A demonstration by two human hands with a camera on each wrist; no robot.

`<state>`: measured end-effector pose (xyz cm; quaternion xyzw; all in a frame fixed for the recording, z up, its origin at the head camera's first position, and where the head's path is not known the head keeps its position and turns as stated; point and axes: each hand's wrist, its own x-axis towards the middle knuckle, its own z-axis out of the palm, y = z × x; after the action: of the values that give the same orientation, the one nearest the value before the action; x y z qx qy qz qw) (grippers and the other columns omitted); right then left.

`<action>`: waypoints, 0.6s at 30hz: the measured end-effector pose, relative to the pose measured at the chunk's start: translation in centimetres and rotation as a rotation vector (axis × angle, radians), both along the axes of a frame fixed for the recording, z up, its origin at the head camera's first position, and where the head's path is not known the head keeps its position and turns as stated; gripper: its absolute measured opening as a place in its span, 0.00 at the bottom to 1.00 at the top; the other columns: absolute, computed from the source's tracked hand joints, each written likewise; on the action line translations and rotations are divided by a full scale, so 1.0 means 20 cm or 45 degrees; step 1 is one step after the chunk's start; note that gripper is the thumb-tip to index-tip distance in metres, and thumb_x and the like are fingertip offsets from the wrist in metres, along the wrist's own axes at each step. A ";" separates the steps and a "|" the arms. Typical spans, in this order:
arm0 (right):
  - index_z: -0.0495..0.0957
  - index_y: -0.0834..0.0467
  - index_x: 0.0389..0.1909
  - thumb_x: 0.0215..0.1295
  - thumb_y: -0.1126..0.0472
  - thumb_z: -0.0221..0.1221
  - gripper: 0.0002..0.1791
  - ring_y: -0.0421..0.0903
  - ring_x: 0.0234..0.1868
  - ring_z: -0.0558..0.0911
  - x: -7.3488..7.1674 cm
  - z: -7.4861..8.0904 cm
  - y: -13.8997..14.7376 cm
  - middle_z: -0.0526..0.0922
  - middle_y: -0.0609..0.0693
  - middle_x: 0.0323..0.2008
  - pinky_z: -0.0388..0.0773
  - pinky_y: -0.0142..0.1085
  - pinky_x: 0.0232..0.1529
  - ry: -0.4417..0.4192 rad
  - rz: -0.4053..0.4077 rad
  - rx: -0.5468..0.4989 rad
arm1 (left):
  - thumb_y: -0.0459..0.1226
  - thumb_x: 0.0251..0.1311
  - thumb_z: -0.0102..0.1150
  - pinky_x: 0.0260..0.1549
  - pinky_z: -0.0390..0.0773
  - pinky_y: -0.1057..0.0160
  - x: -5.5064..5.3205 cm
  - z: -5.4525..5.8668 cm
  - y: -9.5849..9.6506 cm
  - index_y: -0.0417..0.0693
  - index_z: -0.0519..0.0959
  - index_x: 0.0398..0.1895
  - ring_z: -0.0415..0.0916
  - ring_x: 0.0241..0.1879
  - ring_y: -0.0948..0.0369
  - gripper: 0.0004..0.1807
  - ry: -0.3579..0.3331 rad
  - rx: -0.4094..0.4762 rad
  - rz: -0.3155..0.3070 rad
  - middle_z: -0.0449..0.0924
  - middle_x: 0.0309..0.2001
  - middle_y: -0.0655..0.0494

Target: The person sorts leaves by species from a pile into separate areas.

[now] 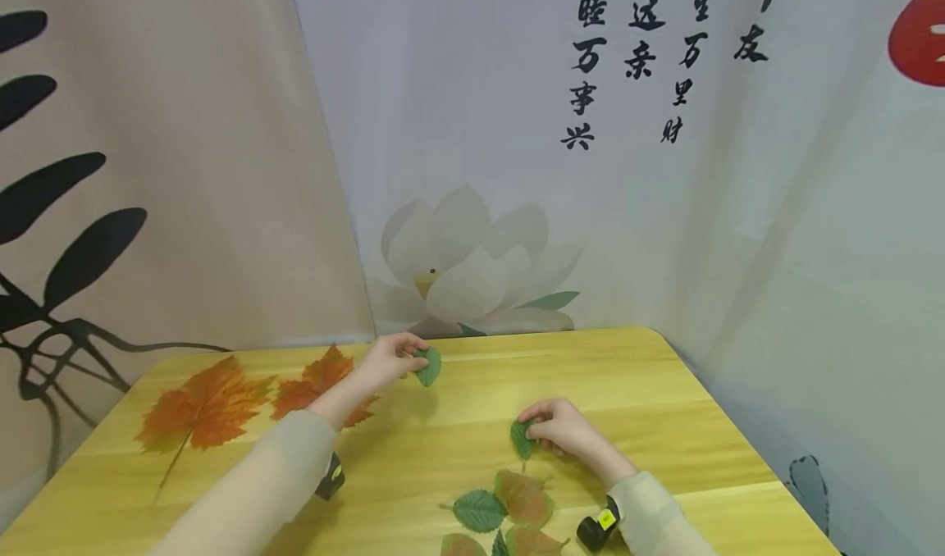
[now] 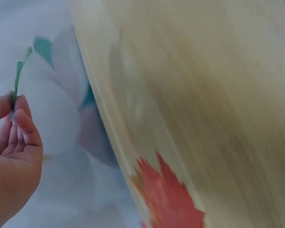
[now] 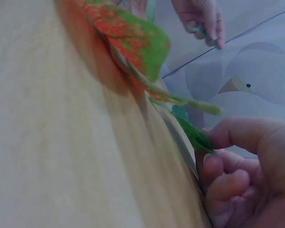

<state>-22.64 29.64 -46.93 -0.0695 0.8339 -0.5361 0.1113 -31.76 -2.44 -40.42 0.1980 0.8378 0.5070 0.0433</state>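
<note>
My left hand [image 1: 394, 357] pinches a small green leaf [image 1: 430, 367] over the far edge of the table. Seen edge-on in the left wrist view, that leaf [image 2: 18, 78] stands up between thumb and fingertips. My right hand [image 1: 564, 429] pinches another small green leaf [image 1: 521, 439] by its edge, low over the tabletop. Just below it lies an orange-green leaf [image 1: 526, 497], which shows large in the right wrist view as a red and green leaf [image 3: 137, 40]. A green leaf [image 1: 480, 511] lies beside it on the left.
Two big orange maple leaves lie at the far left, one leaf [image 1: 203, 404] whole and the other leaf [image 1: 313, 384] partly behind my left forearm. More orange-green leaves [image 1: 535, 541] lie at the near edge of view. A printed curtain [image 1: 472, 154] hangs behind the wooden table [image 1: 664, 425].
</note>
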 end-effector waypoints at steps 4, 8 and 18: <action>0.81 0.63 0.45 0.58 0.67 0.60 0.13 0.37 0.13 0.65 0.00 0.00 0.00 0.74 0.48 0.21 0.62 0.26 0.12 0.019 0.013 0.005 | 0.32 0.62 0.61 0.37 0.79 0.47 -0.09 -0.04 -0.03 0.37 0.79 0.49 0.77 0.35 0.57 0.13 0.004 -0.016 0.049 0.79 0.38 0.49; 0.82 0.62 0.44 0.57 0.66 0.61 0.13 0.37 0.13 0.65 0.00 -0.01 0.01 0.75 0.48 0.20 0.62 0.26 0.11 0.022 -0.012 0.018 | 0.31 0.63 0.60 0.37 0.79 0.46 -0.16 -0.07 -0.01 0.37 0.79 0.49 0.76 0.37 0.55 0.12 0.037 -0.019 0.022 0.80 0.39 0.47; 0.82 0.61 0.45 0.56 0.62 0.66 0.15 0.37 0.13 0.65 0.01 0.01 0.00 0.75 0.48 0.23 0.64 0.25 0.12 0.020 0.024 0.039 | 0.30 0.65 0.57 0.37 0.80 0.49 -0.25 -0.16 0.00 0.36 0.81 0.50 0.78 0.36 0.55 0.12 -0.039 -0.039 0.073 0.81 0.46 0.42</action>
<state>-22.50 29.55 -46.78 -0.0800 0.8421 -0.5217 0.1107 -36.74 -2.47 -43.53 0.1656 0.8499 0.4983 0.0446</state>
